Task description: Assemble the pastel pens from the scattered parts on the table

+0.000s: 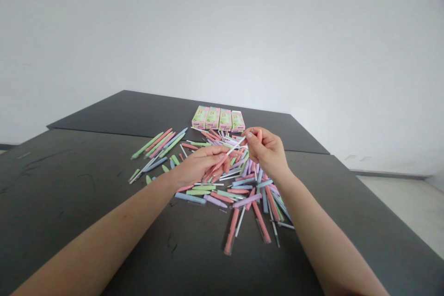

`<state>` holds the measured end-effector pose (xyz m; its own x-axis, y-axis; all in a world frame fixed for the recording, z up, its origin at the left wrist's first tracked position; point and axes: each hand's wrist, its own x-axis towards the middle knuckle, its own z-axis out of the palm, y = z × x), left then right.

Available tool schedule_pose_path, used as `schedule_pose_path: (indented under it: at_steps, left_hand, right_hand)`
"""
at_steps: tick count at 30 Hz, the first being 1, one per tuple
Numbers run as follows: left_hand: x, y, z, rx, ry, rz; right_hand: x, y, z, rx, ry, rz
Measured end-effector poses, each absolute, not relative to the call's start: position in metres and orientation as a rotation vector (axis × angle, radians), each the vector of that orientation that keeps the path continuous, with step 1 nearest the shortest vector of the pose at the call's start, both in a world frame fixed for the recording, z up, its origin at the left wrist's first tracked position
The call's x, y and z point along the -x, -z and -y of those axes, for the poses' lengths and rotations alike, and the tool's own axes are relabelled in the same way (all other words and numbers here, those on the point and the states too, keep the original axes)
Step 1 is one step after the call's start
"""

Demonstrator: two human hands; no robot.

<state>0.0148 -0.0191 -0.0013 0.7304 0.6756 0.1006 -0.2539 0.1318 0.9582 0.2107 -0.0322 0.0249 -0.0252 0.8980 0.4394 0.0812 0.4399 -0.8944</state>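
In front of me, above a heap of pastel pen parts (239,190), my left hand (194,164) is closed around a pink pen barrel (218,164). A thin white pen refill (236,145) slants up and right from the barrel's end. My right hand (268,151) pinches near the refill's upper end, where the fingers hide the tip. A second pink pen piece (260,136) sticks up between the right fingers. The heap holds pink, green, blue and purple parts and loose white refills, some of them under my hands.
Several pastel pens (157,144) lie side by side left of the heap, with white refills (144,169) just below. Four-sided small cartons, several in a row (218,119), stand behind it. Two dark tables (86,222) meet at a seam; a pale wall (222,32) rises behind.
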Motion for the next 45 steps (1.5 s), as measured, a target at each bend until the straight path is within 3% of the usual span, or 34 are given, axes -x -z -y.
schedule_pose_path:
  at_steps: [13, 23, 32, 45]
  left_hand:
    - [-0.016, 0.005, 0.015, -1.194, -0.823, -0.383]
    - [-0.018, -0.013, 0.011, -0.997, -1.226, -0.385]
    - [-0.020, -0.013, 0.008, -1.003, -1.364, -0.395]
    - [-0.020, -0.007, 0.009, -1.155, -1.411, -0.513]
  right_hand:
    - [-0.217, -0.040, 0.030, 0.720, -0.875, 1.031]
    - [-0.186, -0.010, 0.037, 0.912, -1.554, 1.302]
    - [-0.171, 0.004, 0.047, 0.880, -1.912, 1.285]
    - [-0.168, 0.003, 0.048, 0.882, -1.849, 1.299]
